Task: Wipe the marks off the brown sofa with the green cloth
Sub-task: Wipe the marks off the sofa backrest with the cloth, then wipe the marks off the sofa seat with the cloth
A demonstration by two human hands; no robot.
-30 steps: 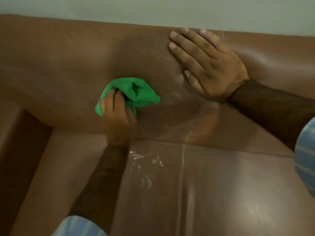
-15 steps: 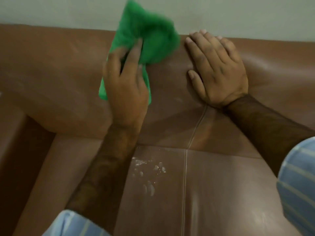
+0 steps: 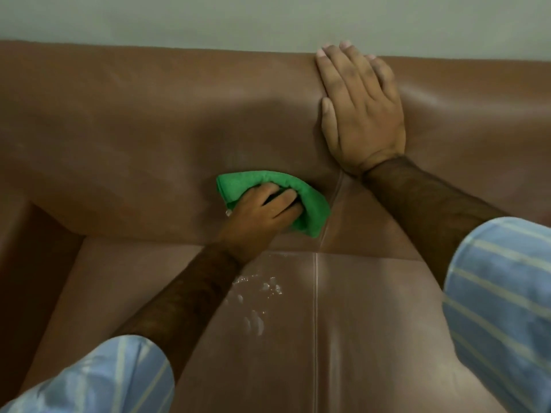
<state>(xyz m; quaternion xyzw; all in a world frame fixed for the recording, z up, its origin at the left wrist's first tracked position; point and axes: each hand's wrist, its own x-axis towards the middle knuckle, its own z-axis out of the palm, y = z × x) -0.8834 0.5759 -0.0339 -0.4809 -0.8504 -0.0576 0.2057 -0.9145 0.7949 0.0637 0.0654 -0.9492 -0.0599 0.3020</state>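
The brown leather sofa [image 3: 125, 138] fills the view, backrest above and seat cushions below. My left hand [image 3: 262, 213] grips the bunched green cloth [image 3: 310, 204] and presses it against the lower part of the backrest, just left of the vertical seam. My right hand [image 3: 360, 114] lies flat with fingers spread on the upper backrest, its fingertips reaching the top edge. White wet marks [image 3: 256, 302] speckle the seat cushion below my left forearm. A faint pale smear [image 3: 238, 156] shows on the backrest above the cloth.
A pale green wall [image 3: 268, 19] runs behind the sofa top. The sofa arm [image 3: 18, 222] rises at the left. A seam [image 3: 316, 323] splits the seat into two cushions. My blue striped sleeves show at the bottom left and right.
My left hand swept the cloth up to the backrest's top edge, then back down to its lower part near the seam. My right hand stayed pressed on the upper backrest.
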